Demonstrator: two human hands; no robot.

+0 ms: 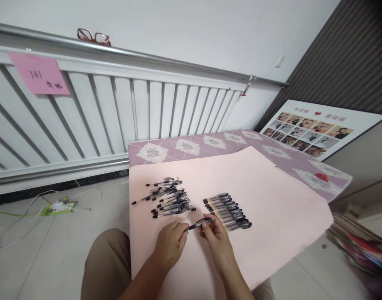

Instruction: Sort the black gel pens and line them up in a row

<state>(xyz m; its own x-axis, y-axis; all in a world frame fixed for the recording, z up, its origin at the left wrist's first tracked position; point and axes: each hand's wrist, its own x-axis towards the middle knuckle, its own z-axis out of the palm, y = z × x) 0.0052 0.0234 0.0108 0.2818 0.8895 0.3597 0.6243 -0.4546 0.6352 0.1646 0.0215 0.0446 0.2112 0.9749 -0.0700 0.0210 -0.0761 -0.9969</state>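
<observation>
Between my two hands is a black pen (196, 225), held over the pink sheet near the table's front. My left hand (171, 241) is closed round its left end. The fingers of my right hand (215, 233) pinch its right end, by the clip. Beyond my left hand lies a loose heap of pens (168, 200) with black tips and clear barrels, pointing mostly left. Just beyond my right hand, several pens (226, 210) lie side by side in a slanting row. My fingers hide parts of the held pen.
A pink sheet (272, 216) covers most of the table, over a purple flowered cloth (214, 143). Behind stands a white radiator (172, 108) with glasses (93, 37) on its pipe. A power strip (59, 207) with cables lies on the floor at left. A photo board (322, 125) leans at right.
</observation>
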